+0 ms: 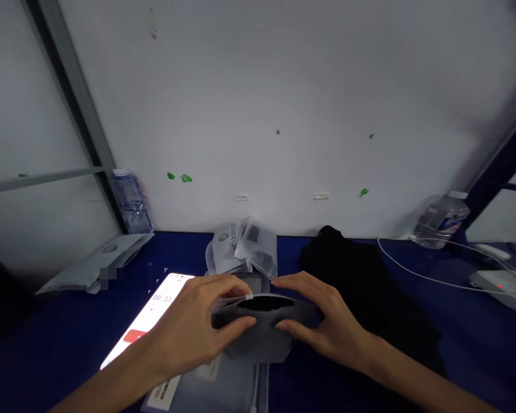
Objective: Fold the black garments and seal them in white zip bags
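Observation:
Both my hands hold a grey zip-top plastic bag (262, 332) with something dark inside, just above the blue table. My left hand (193, 327) pinches the bag's left end at its white zip slider, thumb below and fingers over the top. My right hand (318, 315) grips the bag's right end, fingers curled over the top edge. The bag's mouth gapes open between them. More clear bags (223, 390) lie flat under my hands.
A lit phone (155, 315) showing a timer lies left of my hands. Packed bags (245, 246) pile up by the wall. Black cloth (370, 287) lies at right. Water bottles (131, 201) (441, 221), a white cable (413, 272) and flat grey bags (94, 264) are around.

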{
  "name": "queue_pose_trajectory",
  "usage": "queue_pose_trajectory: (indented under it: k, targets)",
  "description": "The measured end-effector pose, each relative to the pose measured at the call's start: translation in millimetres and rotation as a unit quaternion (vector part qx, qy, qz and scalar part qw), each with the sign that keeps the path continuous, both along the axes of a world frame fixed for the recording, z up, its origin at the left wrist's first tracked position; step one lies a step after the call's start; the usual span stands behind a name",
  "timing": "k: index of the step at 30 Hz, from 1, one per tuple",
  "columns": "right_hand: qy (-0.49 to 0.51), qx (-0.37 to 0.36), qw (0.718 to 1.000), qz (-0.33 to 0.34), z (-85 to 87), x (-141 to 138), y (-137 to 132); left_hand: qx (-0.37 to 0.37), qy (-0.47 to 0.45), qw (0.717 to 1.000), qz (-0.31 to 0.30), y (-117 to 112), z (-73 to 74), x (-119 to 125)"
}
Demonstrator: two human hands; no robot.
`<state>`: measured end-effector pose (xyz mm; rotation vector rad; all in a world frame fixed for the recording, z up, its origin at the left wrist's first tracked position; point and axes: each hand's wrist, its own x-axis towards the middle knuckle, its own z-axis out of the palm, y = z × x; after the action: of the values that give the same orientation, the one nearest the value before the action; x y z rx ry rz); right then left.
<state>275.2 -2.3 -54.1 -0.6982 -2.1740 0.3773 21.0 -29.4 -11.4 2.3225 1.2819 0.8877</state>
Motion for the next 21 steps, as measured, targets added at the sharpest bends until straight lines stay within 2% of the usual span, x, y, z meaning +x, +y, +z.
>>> queue_pose_trajectory:
  k: [5, 9, 16, 21]
  targets:
    - [0.022, -0.106, 0.994, -0.003, 4.8, -7, -3, -0.03, -0.037, 0.999, 0.009, 5, -3.7, 2]
    - [0.037, -0.147, 0.988, -0.017, 7.0, -11, -5, -0.028, -0.038, 0.999, 0.014, 5, -5.2, 6]
    - [0.073, -0.146, 0.986, -0.022, 4.3, -14, -4, 0.028, -0.008, 1.0, -0.006, 6, -5.4, 7]
    - [0.08, -0.137, 0.987, -0.024, 3.7, -15, -3, 0.021, 0.005, 1.0, -0.008, 5, -6.2, 6]
